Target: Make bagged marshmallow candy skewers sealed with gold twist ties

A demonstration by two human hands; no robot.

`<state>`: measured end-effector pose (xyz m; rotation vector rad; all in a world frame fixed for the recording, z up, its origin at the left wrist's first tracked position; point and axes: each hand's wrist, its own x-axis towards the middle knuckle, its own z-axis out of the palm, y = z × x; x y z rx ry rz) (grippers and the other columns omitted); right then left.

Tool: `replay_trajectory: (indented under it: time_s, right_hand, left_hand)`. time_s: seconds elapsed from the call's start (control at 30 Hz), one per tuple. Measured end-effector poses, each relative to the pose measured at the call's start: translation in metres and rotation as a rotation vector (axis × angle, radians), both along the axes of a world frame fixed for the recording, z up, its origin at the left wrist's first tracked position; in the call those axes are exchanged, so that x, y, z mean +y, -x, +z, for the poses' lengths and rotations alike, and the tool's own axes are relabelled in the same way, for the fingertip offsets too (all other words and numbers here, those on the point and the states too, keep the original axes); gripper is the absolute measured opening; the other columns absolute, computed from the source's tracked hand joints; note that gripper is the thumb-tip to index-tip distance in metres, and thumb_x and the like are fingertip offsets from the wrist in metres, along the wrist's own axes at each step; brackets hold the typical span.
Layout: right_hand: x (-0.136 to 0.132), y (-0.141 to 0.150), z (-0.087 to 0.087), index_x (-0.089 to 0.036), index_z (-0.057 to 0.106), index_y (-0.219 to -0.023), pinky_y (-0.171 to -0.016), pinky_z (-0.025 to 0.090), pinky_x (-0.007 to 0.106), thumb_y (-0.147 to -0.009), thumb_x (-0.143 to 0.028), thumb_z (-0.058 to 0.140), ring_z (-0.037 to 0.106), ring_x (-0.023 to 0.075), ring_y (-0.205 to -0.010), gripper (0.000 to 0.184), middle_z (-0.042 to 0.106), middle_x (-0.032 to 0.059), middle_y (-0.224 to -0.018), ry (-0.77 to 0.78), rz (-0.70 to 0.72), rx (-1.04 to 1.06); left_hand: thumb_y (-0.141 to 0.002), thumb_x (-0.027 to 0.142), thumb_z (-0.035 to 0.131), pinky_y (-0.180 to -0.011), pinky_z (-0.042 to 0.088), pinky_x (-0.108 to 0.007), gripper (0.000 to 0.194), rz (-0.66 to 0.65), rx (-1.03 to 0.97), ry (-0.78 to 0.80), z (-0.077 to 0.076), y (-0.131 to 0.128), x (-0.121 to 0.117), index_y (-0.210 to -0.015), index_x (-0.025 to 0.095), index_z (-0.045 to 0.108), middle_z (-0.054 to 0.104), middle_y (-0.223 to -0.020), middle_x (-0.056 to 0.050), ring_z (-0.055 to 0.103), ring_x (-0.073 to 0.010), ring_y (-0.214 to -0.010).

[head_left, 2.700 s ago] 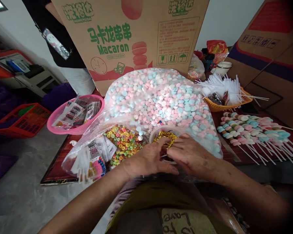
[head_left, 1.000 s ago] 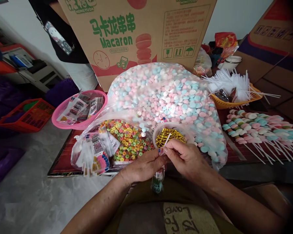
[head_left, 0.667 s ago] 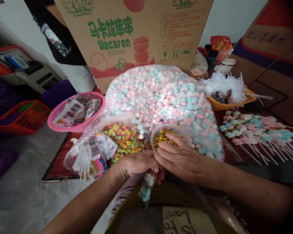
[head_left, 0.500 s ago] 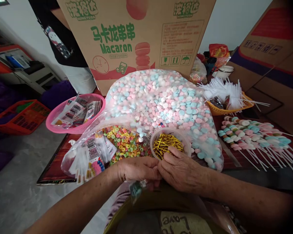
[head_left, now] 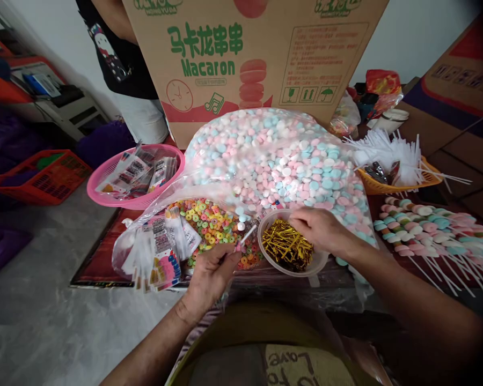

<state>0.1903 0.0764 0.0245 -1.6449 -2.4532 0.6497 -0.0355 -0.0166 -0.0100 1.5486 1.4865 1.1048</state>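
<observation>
My left hand (head_left: 211, 276) is closed around a bagged candy skewer; its white stick (head_left: 248, 234) points up and to the right past the fingertips. Most of the skewer is hidden under the hand, with a trace of bluish wrapping below. My right hand (head_left: 324, 229) reaches over the right rim of a round plastic tub (head_left: 319, 266). Its fingers are pinched together there, and what they grip is hidden. Gold twist ties (head_left: 285, 244) fill the tub. Left of it, colourful candy rings (head_left: 209, 220) lie beside printed plastic sleeves (head_left: 161, 252).
A large clear bag of pastel marshmallows (head_left: 282, 155) spreads before a Macaron carton (head_left: 261, 53). Pink basket (head_left: 92, 195) holds packets; yellow basket (head_left: 374, 186) holds white sticks. Finished marshmallow skewers (head_left: 430, 230) lie at right. Another person (head_left: 124, 75) stands behind the table.
My hands, together before, have parted. The right moved up and right to the tub's rim; the left shifted left, its stick now showing. The view has shifted slightly.
</observation>
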Motion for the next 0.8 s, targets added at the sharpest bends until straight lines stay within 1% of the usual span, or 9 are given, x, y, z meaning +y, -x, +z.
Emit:
replay_trajectory:
  time_s: [0.03,0.1,0.17,0.27,0.33,0.47,0.57,0.7,0.8]
  right_hand:
    - [0.004,0.001,-0.008,-0.017,0.056,-0.064,-0.064,0.038,0.026,-0.085,-0.023,0.042,0.053,0.0146,-0.068,0.026,0.060,0.0045,-0.071,-0.035,0.003,-0.049]
    - [0.007,0.009,-0.025,-0.017,0.059,-0.065,-0.066,0.038,0.026,-0.083,-0.020,0.047,0.054,0.0161,-0.073,0.022,0.063,0.0063,-0.076,-0.020,0.006,-0.084]
    - [0.008,0.018,-0.040,-0.016,0.062,-0.070,-0.066,0.038,0.027,-0.082,-0.021,0.049,0.056,0.0178,-0.075,0.019,0.065,0.0093,-0.082,-0.037,-0.023,-0.102]
    - [0.010,0.023,-0.051,-0.015,0.062,-0.067,-0.060,0.037,0.027,-0.079,-0.018,0.050,0.054,0.0176,-0.066,0.017,0.063,0.0100,-0.071,-0.043,-0.068,-0.097]
    - [0.012,0.018,-0.051,-0.015,0.061,-0.068,-0.060,0.037,0.027,-0.078,-0.017,0.049,0.053,0.0167,-0.065,0.016,0.062,0.0083,-0.070,-0.060,-0.075,-0.048]
    - [0.013,0.004,-0.044,-0.017,0.058,-0.077,-0.069,0.039,0.027,-0.083,-0.020,0.042,0.053,0.0155,-0.075,0.018,0.062,0.0059,-0.084,-0.142,-0.043,0.121]
    - [0.009,-0.001,-0.042,-0.018,0.052,-0.073,-0.067,0.037,0.028,-0.082,-0.019,0.040,0.050,0.0155,-0.071,0.015,0.057,0.0046,-0.077,-0.155,-0.031,0.208]
    - [0.001,-0.001,-0.040,-0.020,0.041,-0.068,-0.060,0.033,0.027,-0.079,-0.019,0.041,0.044,0.0141,-0.063,0.012,0.050,0.0006,-0.066,-0.116,-0.021,0.300]
    - [-0.006,0.000,-0.031,-0.021,0.037,-0.073,-0.056,0.034,0.024,-0.085,-0.020,0.035,0.045,0.0123,-0.059,0.012,0.053,-0.0009,-0.066,-0.055,-0.002,0.412]
  left_hand:
    - [-0.079,0.033,0.060,-0.052,0.039,-0.022,0.020,0.057,-0.162,0.130,-0.001,0.000,0.002,-0.069,0.017,0.064,0.053,-0.056,0.002,0.049,-0.0107,-0.052]
    - [-0.069,0.038,0.069,-0.051,0.040,-0.021,0.021,0.114,-0.410,0.317,-0.001,-0.003,0.005,-0.067,0.017,0.066,0.054,-0.056,0.003,0.049,-0.0100,-0.052]
    - [-0.063,0.039,0.073,-0.049,0.038,-0.020,0.024,0.131,-0.543,0.392,-0.001,-0.007,0.008,-0.067,0.016,0.068,0.055,-0.057,0.003,0.047,-0.0084,-0.050]
    - [-0.063,0.037,0.075,-0.045,0.033,-0.017,0.023,0.142,-0.646,0.422,0.000,-0.011,0.009,-0.063,0.015,0.067,0.055,-0.054,0.003,0.044,-0.0061,-0.047]
    - [-0.063,0.035,0.075,-0.045,0.034,-0.018,0.023,0.143,-0.717,0.455,0.001,-0.012,0.008,-0.062,0.014,0.066,0.055,-0.053,0.002,0.046,-0.0066,-0.046]
    - [-0.061,0.032,0.076,-0.047,0.038,-0.020,0.023,0.092,-0.818,0.480,0.004,-0.016,0.011,-0.057,0.013,0.063,0.054,-0.051,0.001,0.049,-0.0085,-0.047]
    - [-0.062,0.029,0.076,-0.049,0.037,-0.019,0.021,0.067,-0.821,0.446,0.006,-0.019,0.015,-0.057,0.013,0.063,0.055,-0.051,0.001,0.046,-0.0069,-0.048]
    - [-0.062,0.028,0.075,-0.051,0.037,-0.017,0.020,0.102,-0.761,0.429,0.008,-0.021,0.019,-0.058,0.013,0.063,0.055,-0.052,0.001,0.048,-0.0072,-0.052]
    - [-0.063,0.027,0.075,-0.051,0.036,-0.018,0.021,0.084,-0.761,0.421,0.009,-0.024,0.019,-0.056,0.013,0.061,0.054,-0.052,0.001,0.045,-0.0067,-0.052]
